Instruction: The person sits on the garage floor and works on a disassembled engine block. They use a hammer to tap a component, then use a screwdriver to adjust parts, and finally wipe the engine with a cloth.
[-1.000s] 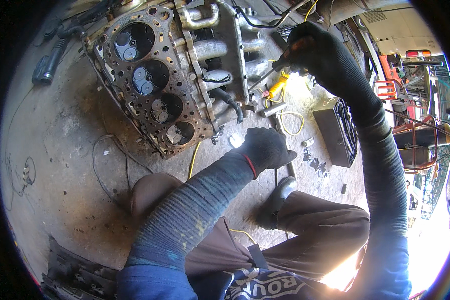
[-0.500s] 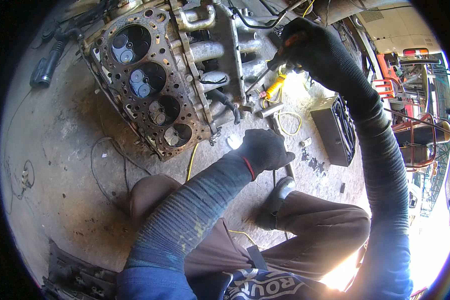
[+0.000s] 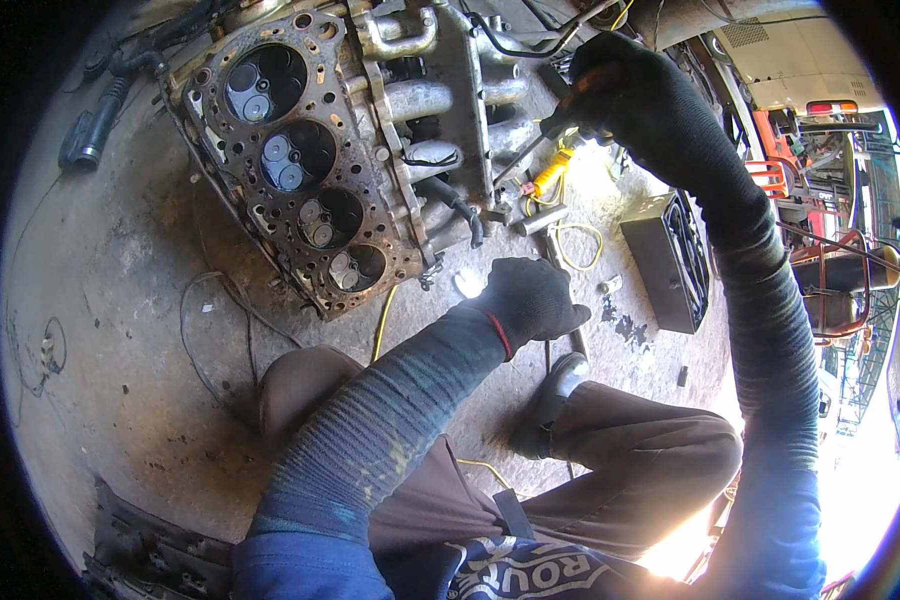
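"What's nearest, if we read the view like a clock?"
"The bent right leg (image 3: 640, 460), at four o'clock. Then the left hand (image 3: 535, 300), at three, just off the middle, in a black glove."
"Are its fingers open?"
"No, they're curled together. I can't tell if anything is inside."
"What's past it?"
"A grey box (image 3: 653, 265) on the floor (image 3: 610, 375), at three too. Then the right hand (image 3: 618, 98), up at one, gloved as well. Its fingers are clamped on a thin tool (image 3: 553, 124). The thin end points between seven and eight, to the edge of the silver pipes (image 3: 420, 100). I can't tell if it touches."
"What step is this?"
"My guess is poking or turning at those pipes."
"What does the next move need?"
"A firm grip, I think, and the tip straight on its spot."
"Any light?"
"A yellow lamp (image 3: 551, 175) at one, just beside the tool."
"And the big engine part (image 3: 342, 172)?"
"Between ten and eleven, four round holes showing. The pipes are along its right side."
"Farthest?"
"A red chair (image 3: 770, 180) and a pale van (image 3: 805, 60), both near two."
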The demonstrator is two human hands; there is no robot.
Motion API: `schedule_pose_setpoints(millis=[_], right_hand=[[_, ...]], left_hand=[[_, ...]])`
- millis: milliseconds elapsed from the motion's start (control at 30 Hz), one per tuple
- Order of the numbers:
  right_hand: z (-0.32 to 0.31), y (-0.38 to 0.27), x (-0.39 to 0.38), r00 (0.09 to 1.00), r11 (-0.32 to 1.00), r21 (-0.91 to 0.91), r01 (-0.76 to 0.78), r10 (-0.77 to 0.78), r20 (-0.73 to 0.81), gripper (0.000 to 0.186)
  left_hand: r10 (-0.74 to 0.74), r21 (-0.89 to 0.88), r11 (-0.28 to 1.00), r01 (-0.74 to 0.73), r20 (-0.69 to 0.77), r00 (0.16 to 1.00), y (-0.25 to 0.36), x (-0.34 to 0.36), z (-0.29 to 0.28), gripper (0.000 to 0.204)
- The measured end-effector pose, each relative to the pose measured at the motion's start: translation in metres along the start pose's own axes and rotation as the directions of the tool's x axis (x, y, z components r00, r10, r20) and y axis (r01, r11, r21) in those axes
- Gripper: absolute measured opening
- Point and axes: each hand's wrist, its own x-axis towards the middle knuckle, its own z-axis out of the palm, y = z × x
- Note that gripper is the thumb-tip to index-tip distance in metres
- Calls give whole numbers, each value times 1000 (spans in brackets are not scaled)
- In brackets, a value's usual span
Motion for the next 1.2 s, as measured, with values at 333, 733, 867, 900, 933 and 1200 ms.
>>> schedule_pose_setpoints(millis=[333,733,867,900,933,1200], right_hand=[[20,-81,-64,893,892,280,-354,412,-184,27],[51,-112,-77,904,932,185,-312,351,-245,34],[49,-114,-76,910,913,208,-352,386,-153,37],[50,-114,-76,912,915,201,-350,382,-148,37],[50,-114,-75,915,917,195,-348,378,-143,37],[47,-117,-76,924,929,159,-333,355,-143,37]], left_hand=[[55,-29,998,-54,28,998,-10,-2,-6,68],[173,-143,971,-193,-142,975,-21,10,30,54],[150,-85,982,-170,-202,968,-20,12,35,57],[148,-85,983,-166,-184,972,-20,12,35,58],[160,-84,980,-179,-200,967,-21,12,34,58],[118,16,993,-118,-4,993,-15,9,20,51]])
